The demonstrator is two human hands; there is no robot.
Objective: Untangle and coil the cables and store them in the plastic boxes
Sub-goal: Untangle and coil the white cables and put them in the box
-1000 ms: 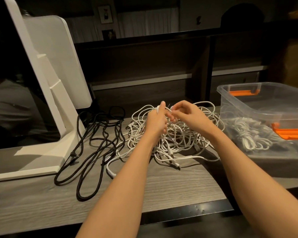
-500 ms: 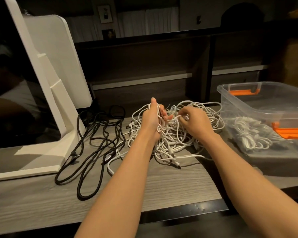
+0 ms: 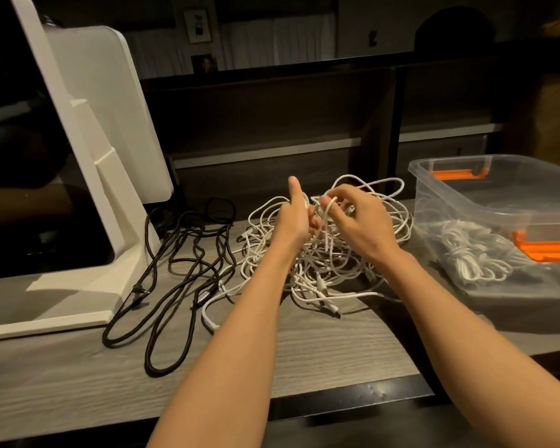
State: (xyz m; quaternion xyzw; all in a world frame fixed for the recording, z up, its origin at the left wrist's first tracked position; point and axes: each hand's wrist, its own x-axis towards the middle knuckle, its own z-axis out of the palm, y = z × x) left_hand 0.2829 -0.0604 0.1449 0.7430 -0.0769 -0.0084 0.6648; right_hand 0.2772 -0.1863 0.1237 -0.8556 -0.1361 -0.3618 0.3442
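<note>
A tangled heap of white cables (image 3: 330, 270) lies mid-table. My left hand (image 3: 293, 218) is raised over the heap, thumb up, its fingers curled round white strands. My right hand (image 3: 358, 218) is just right of it and pinches a white loop between thumb and forefinger. Loose black cables (image 3: 175, 273) sprawl to the left of the heap. A clear plastic box (image 3: 498, 202) with orange latches stands at the right, and coiled white cables (image 3: 466, 253) lie inside it.
A large white stand with a dark screen (image 3: 88, 176) fills the left side of the wooden table (image 3: 320, 350). A dark shelf unit rises behind the cables. The table's front edge runs just below my forearms.
My right hand has lifted out of the heap, pulling a white loop up with its fingertips. My left hand stays raised, holding its strands, thumb now pointing up.
</note>
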